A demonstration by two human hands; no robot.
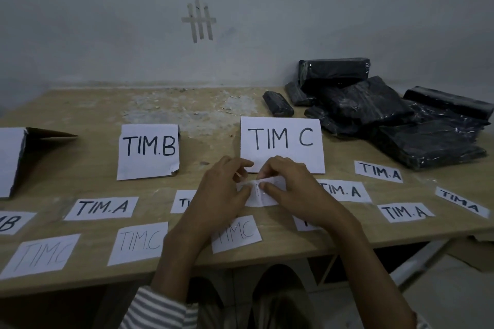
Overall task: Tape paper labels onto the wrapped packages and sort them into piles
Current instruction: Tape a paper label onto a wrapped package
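Observation:
A small paper label [260, 195] with a strip of clear tape over it lies at the middle of the wooden table [88, 168]. My left hand [222, 189] pinches its left end and my right hand [288, 189] pinches its right end. The label's writing is mostly hidden by my fingers. Several black wrapped packages [374, 112] are heaped at the back right. Large sheets marked TIM.B [148, 151] and TIM C [280, 141] lie flat beyond my hands.
Several small labels reading TIM.A [103, 208], TIM.C [139, 242] and others are spread along the table's near half. A folded card [16, 157] stands at the far left. Tape strips [199, 20] stick to the wall behind.

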